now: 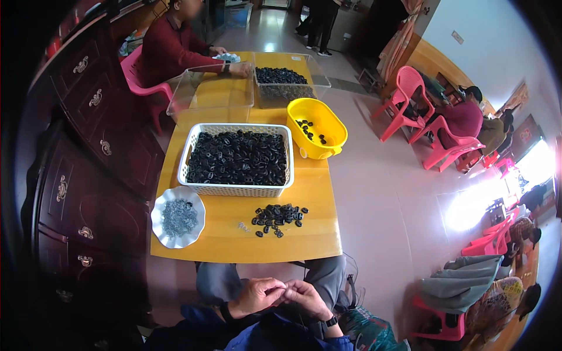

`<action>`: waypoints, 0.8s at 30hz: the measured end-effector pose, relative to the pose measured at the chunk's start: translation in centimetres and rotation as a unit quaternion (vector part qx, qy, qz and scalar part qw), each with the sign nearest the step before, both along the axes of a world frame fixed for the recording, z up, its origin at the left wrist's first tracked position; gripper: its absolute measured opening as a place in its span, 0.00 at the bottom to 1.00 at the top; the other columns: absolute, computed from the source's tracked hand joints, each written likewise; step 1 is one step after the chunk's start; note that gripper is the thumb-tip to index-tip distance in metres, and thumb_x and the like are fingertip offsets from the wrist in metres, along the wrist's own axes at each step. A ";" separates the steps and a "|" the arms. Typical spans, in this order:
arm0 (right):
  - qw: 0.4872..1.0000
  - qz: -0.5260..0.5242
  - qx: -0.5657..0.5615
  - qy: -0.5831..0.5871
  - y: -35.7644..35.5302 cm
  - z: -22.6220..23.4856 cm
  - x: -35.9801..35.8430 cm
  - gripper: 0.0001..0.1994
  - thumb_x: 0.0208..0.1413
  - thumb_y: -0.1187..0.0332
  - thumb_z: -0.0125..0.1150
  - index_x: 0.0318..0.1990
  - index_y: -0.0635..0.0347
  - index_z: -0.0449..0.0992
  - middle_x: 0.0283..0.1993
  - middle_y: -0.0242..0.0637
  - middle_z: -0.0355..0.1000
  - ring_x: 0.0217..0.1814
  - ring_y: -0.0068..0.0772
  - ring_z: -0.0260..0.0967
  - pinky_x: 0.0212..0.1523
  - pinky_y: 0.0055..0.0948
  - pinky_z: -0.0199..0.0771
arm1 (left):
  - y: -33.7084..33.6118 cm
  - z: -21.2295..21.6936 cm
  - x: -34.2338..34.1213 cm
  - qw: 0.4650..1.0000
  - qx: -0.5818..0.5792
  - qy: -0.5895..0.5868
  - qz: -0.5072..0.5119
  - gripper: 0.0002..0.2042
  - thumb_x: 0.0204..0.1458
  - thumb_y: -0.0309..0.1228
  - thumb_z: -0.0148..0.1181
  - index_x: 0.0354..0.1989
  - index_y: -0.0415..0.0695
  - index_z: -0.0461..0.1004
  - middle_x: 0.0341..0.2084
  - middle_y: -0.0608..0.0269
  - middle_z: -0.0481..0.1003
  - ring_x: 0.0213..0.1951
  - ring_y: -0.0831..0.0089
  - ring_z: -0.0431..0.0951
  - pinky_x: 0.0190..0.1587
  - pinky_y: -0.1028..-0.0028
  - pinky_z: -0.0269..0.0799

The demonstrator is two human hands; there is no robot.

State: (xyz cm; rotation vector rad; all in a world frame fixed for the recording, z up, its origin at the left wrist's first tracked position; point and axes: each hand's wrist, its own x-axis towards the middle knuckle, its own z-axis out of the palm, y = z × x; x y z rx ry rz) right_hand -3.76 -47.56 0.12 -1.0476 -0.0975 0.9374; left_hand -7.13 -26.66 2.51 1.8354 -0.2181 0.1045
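Observation:
Over my lap, just off the table's near edge, my left hand [256, 295] and my right hand [308, 297] meet with fingertips pinched together. Whatever lies between the fingers is too small to make out. A loose pile of small black oval plastic parts [278, 216] lies on the table in front of them. Beside it are a few tiny clear pieces [244, 227]. To the left stands a white scalloped bowl [199, 220] containing many small clear pieces [178, 216]. Behind the pile, a white plastic basket [240, 191] is filled with more black parts [237, 158].
On the yellow table [234, 248], a yellow tub [335, 136] holds a few black parts. Farther back are two clear bins [213, 111], one with black parts. A person in red [175, 50] sits at the far left. Dark drawers [88, 146] flank the left; pink chairs [404, 99] stand right.

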 end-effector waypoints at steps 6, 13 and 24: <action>0.998 0.018 0.065 0.020 1.5 -1.8 -0.4 0.09 0.68 0.66 0.56 0.46 0.64 0.75 0.38 0.32 0.75 0.38 0.21 0.70 0.44 0.22 0.72 | 0.5 -0.1 -2.3 1.000 -0.009 -0.007 0.026 0.04 0.53 0.22 0.65 0.37 0.40 0.80 0.26 0.59 0.82 0.29 0.71 0.84 0.32 0.75 0.78; 0.990 0.024 0.119 0.078 1.7 -1.6 -3.3 0.13 0.70 0.60 0.54 0.41 0.62 0.74 0.34 0.33 0.75 0.35 0.25 0.72 0.43 0.27 0.75 | -0.9 1.8 -5.7 0.998 -0.027 0.055 0.032 0.03 0.57 0.21 0.63 0.38 0.37 0.79 0.24 0.62 0.82 0.28 0.78 0.83 0.32 0.79 0.77; 0.995 0.064 0.071 0.010 1.6 -1.0 -5.0 0.11 0.69 0.60 0.55 0.42 0.58 0.75 0.36 0.33 0.79 0.32 0.22 0.76 0.36 0.24 0.80 | -1.2 3.1 -8.5 0.987 -0.074 -0.021 0.138 0.05 0.61 0.25 0.60 0.41 0.38 0.78 0.23 0.69 0.77 0.24 0.86 0.73 0.28 0.83 0.69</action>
